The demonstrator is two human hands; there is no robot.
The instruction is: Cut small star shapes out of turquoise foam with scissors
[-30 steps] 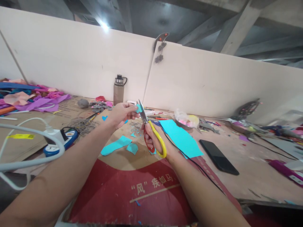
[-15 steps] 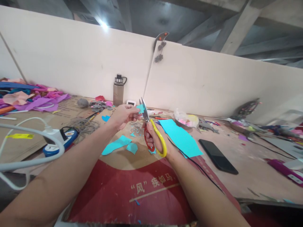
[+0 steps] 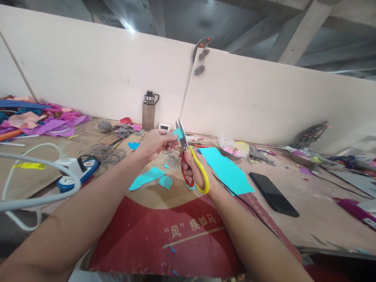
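Observation:
Between thumb and fingers, my left hand (image 3: 161,144) pinches a small turquoise felt piece (image 3: 178,134). My right hand (image 3: 194,167) grips scissors (image 3: 202,172) with one yellow and one red handle loop; their blades point up and away from me, right at the edge of the felt piece. Whether the blades are cutting into it I cannot tell. Below my hands lie turquoise offcuts (image 3: 147,178) and tiny scraps on the cardboard (image 3: 164,235). A larger turquoise felt sheet (image 3: 226,172) lies to the right of my right hand.
A black phone (image 3: 274,194) lies right of the sheet, with a dark cable (image 3: 249,211) nearby. At the back stand a bottle (image 3: 149,111) and a small white digital display (image 3: 164,127). Coloured felt scraps (image 3: 44,121) heap at left, behind a blue-and-white power strip (image 3: 78,174).
The whole view has shifted slightly, so everything sits a little further right. My hands keep nearly the same pose, with the felt piece still held against the scissor blades.

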